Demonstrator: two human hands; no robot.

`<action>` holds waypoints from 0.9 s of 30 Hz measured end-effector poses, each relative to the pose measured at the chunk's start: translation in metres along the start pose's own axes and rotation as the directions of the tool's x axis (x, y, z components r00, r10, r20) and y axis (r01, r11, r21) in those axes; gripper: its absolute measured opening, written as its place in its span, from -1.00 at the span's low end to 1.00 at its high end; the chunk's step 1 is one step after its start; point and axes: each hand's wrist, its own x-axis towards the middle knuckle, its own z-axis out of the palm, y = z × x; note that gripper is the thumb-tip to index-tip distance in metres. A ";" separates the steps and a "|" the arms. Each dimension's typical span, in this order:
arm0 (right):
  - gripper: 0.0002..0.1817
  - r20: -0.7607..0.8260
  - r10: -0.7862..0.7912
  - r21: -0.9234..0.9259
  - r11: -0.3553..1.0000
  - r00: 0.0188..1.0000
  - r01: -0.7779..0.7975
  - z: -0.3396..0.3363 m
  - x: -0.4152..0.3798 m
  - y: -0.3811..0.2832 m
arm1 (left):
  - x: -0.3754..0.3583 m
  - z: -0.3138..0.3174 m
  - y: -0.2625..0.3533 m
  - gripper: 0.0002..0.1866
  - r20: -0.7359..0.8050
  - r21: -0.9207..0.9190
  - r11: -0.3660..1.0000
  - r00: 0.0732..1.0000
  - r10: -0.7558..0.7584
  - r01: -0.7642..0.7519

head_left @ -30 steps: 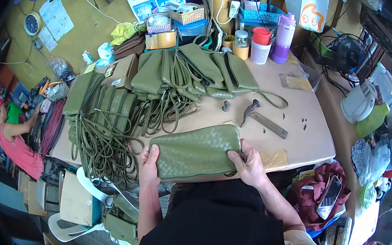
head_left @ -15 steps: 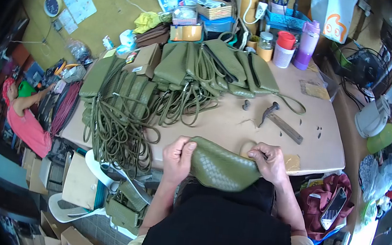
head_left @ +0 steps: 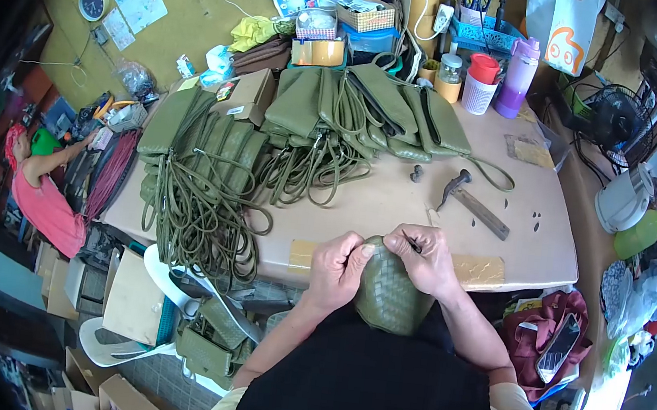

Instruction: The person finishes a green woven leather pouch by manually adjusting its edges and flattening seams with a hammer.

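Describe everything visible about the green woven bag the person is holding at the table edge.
The green woven bag is olive, with a basket-weave surface that looks like leather or imitation leather. It is bunched or folded narrow, upright, just below the near edge of the table against the person's dark clothing. The left hand grips its left side; the right hand pinches its top, with a thin dark item between the fingers. No strap shows on it.

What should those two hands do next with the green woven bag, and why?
Probably ease the bunched top edge apart: both the left hand and right hand pinch the woven bag there, upright at the table edge, so its opening looks shut.
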 end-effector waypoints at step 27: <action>-0.85 -0.231 -0.290 0.053 0.949 0.929 0.310 -0.025 -0.004 0.013 | -0.003 0.009 -0.037 -0.33 0.332 -0.861 0.354 0.931 -0.152 0.365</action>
